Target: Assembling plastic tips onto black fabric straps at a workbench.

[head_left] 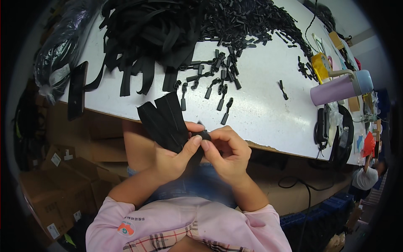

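Just off the table's near edge, my left hand (pixel 176 158) is closed on a black zipper tape (pixel 164 122), whose two broad ends stick up past the fingers toward the table. My right hand (pixel 228 152) pinches a small black zipper slider (pixel 205 135) against the end of that tape; the fingertips of both hands meet there and partly cover it. On the table beyond my hands lie loose black zipper sliders (pixel 221 97) with long pulls. A heap of black zipper tapes (pixel 155 33) is piled behind them at the left.
A large mound of sliders (pixel 247 19) covers the back of the white table (pixel 260 101). A purple bottle (pixel 333 90), a yellow packet (pixel 320 67) and a black pouch (pixel 322 126) sit at the right. At the left are a phone (pixel 77 90), a plastic-wrapped bundle (pixel 63 50) and cardboard boxes (pixel 58 189).
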Tool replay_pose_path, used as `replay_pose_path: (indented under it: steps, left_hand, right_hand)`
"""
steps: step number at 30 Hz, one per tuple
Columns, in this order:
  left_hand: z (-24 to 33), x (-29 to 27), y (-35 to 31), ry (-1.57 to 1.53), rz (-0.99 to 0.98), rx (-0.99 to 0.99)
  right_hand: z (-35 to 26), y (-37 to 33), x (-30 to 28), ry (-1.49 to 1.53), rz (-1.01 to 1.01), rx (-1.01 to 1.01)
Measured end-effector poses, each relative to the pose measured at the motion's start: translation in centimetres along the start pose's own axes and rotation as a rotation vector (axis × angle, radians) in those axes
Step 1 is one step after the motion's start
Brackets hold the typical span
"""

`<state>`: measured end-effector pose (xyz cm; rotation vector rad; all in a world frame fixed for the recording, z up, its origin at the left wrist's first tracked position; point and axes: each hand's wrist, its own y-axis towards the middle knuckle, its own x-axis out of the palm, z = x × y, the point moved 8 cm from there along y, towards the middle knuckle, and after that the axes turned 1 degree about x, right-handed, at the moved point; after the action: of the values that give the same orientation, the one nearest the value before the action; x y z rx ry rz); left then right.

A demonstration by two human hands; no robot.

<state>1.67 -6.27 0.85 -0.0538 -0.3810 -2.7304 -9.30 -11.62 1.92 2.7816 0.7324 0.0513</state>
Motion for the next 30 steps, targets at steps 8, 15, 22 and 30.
replay_pose_path:
  steps: [8, 15, 22, 30]
  left_hand:
    - [-1.2, 0.2, -0.3, -0.327, -0.051, -0.318]
    - [-0.5, 0.1, 0.0, -0.188, -0.106, -0.229]
    - [0.1, 0.2, -0.1, -0.104, -0.028, -0.18]
    - [1.4, -0.1, 0.3, 0.069, -0.14, -0.08]
  right_hand:
    - [3.3, -0.5, 1.5, 0.749, -0.208, 0.459]
    - [3.4, -0.6, 1.9, 0.73, -0.23, 0.531]
    - [0.8, -0.3, 0.2, -0.011, -0.026, -0.089]
    - [2.7, -0.7, 1.5, 0.434, -0.176, 0.312]
